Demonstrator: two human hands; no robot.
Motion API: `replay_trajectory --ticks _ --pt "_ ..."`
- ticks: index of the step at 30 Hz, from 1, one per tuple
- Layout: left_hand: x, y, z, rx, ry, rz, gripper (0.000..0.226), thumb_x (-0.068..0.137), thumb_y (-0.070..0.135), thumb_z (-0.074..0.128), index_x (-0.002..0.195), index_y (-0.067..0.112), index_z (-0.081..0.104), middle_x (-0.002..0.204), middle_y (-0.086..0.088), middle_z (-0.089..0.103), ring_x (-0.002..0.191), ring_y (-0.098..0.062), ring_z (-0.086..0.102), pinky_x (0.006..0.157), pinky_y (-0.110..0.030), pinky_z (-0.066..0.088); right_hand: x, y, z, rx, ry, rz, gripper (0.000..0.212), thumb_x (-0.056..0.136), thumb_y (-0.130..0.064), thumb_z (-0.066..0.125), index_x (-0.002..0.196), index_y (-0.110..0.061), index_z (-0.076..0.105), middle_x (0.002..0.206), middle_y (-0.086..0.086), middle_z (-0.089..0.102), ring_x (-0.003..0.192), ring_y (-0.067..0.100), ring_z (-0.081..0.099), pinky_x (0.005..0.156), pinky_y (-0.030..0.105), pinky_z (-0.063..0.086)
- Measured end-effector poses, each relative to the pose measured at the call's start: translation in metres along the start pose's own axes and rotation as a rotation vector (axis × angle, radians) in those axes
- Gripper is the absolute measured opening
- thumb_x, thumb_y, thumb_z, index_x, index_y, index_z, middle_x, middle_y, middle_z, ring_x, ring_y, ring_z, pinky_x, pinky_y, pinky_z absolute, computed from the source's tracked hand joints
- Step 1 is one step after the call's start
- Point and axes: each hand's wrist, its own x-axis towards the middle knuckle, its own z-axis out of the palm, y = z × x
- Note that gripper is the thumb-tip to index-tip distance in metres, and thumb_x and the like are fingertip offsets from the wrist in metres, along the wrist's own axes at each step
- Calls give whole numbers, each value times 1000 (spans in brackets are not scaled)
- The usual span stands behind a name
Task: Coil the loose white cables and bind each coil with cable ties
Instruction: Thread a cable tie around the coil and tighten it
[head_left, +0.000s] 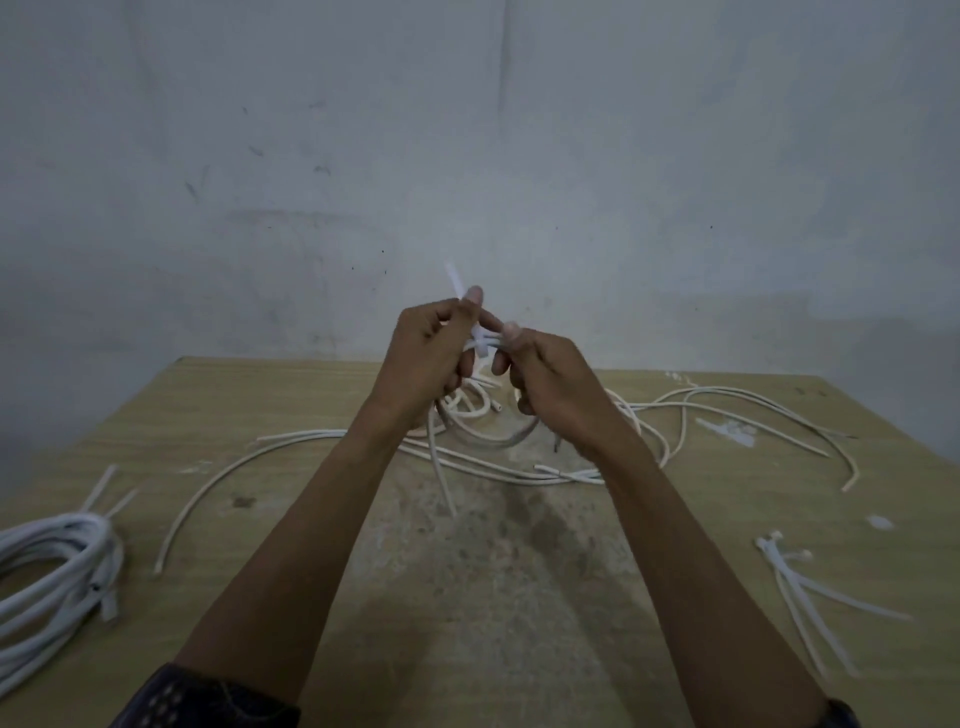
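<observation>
**Cinch the tie square on the coil**

You hold a small coil up off the surface, out in front of you, with a tie wrapped round its top strands. Your left hand is curled, thumb and forefinger pinching the tie's tail, which sticks up past the fingertips. Your right hand is curled too, thumb and forefinger pinching the strands right at the tie. I cannot tell whether they sit on the tie's head, as the fingers cover it.

The step looks like tightening. Pull the tail straight through the head, in line with it and not sideways. Brace the head with your right hand so the band does not twist. Gather all the turns inside the loop first. One cable end hangs free below the coil and may slip out if the band closes loosely. Cinch until the turns stop sliding and no harder, since the cable looks soft and may kink.

No box, tray or bin shows. Everything lies bare on the surface: a bound coil at the near left edge, spare ties at the near right, and loose cables sprawled across the far side, under and beyond your hands
</observation>
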Motion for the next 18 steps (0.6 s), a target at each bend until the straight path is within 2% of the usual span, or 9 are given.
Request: replay_trajectory --ticks 3,5,6,8,9,11,12,15,18 --pt "3 0 -5 137 139 112 48 104 43 47 81 9 72 53 -4 60 40 -13 47 44 -23 36 -1 -1 25 95 138 26 49 106 -44 38 66 -18 47 49 -8 33 42 8 30 46 26 32" --pt "4 -1 -5 336 198 207 46 104 43 45 78 17 72 65 2 66 50 -6 57 52 -24 43 -3 0 30 202 139 100 49 106 -43 39 66 -15 45 53 -1 28 43 12 26 44 25 29" --pt "5 -2 -6 363 185 219 44 104 43 45 77 19 72 69 5 66 54 -3 58 53 -21 44 -3 3 29 236 116 137 49 106 -43 40 67 -14 46 53 -1 28 44 13 25 45 25 29" --pt "4 0 -6 323 105 212 42 104 39 48 74 17 70 64 8 63 52 2 56 53 -13 40 0 10 24 196 71 170 49 105 -46 42 71 -13 52 53 -3 38 45 14 36 50 31 38" --pt "3 0 -7 306 60 212 42 103 37 51 72 16 69 59 10 61 49 3 55 52 -10 39 2 13 20 117 103 149 46 103 -48 43 74 -15 57 58 -3 51 51 15 49 56 37 46" --pt "2 1 -9 325 -29 222 40 102 35 54 70 16 69 57 11 59 47 3 54 51 -9 38 5 12 10 8 248 62 34 98 -49 49 90 -22 68 87 -3 70 78 15 67 79 43 56" --pt "2 2 -9 353 -73 223 40 102 35 54 70 16 70 60 10 60 48 3 55 51 -10 38 6 10 5 6 297 16 29 99 -46 52 99 -23 71 98 -3 72 89 13 69 86 42 57" --pt "2 1 -10 445 -190 219 39 102 37 54 74 18 74 72 6 66 55 4 57 54 -18 41 3 -3 -8 -11 234 -48 28 98 -42 58 106 -22 76 101 -9 75 95 8 70 91 41 56" --pt "1 -3 -9 536 -280 215 38 100 39 55 72 24 75 76 3 68 60 1 60 60 -27 47 0 -7 -15 -363 247 -91 35 93 -55 58 109 -30 75 109 -14 74 101 6 67 97 46 50"
